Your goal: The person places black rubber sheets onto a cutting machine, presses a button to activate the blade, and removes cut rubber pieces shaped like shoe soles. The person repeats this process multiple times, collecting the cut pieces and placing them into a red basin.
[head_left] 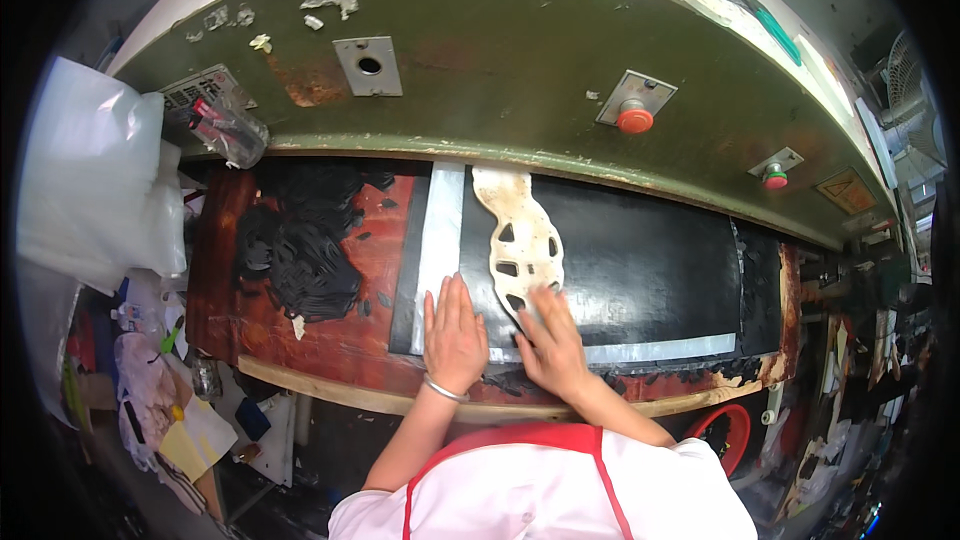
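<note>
A long cream-coloured piece point(543, 238) with wavy edges and several dark cut-out holes lies on a black sheet point(640, 260). My right hand point(552, 345) is at the near end of this piece, fingers stretched out and slightly blurred; whether it presses on it I cannot tell. Flat beside it, my left hand point(455, 335) rests with straight fingers at the near end of a pale strip point(442, 225) along the sheet's left side. Neither hand grips anything. A second pale strip point(660, 350) runs along the sheet's near edge.
Black scraps point(310, 265) are heaped on the reddish board point(215, 285) at left. Beyond the sheet rises a green machine front point(500, 70) with a red push button point(634, 117). A clear container point(235, 135) and plastic sheeting point(95, 170) are at left, a red bucket point(738, 435) below right.
</note>
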{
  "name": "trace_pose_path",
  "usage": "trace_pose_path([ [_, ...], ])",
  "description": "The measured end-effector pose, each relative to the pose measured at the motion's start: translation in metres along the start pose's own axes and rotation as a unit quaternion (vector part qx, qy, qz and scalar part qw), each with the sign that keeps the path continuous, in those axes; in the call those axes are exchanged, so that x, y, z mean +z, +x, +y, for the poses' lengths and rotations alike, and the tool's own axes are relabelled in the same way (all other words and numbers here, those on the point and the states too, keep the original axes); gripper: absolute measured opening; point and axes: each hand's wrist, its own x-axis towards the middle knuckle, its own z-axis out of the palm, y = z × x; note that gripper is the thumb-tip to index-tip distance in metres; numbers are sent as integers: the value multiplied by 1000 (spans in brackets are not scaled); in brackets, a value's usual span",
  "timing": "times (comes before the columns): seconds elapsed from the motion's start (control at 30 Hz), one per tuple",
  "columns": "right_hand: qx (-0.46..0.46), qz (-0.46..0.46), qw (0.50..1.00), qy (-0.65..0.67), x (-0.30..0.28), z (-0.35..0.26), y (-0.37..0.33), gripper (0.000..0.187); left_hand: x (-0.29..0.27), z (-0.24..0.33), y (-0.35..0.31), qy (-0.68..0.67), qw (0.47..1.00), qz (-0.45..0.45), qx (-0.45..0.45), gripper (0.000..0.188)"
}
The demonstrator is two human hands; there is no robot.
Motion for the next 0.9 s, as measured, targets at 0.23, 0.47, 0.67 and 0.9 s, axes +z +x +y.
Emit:
trace_pose_path([
  [0.23,224,276,935,15,-98,118,16,63,14,-13,75,-64,993,91,39,40],
  [0.47,245,388,871,-174,-210,245,101,87,13,2,69,-67,993,91,-29,16],
  [0.67,245,403,861,-189,-197,260,100,92,41,-6,89,-31,994,102,35,5],
  [0.9,303,328,893,-52,-160,213,31,79,34,-4,82,-39,995,83,28,7],
])
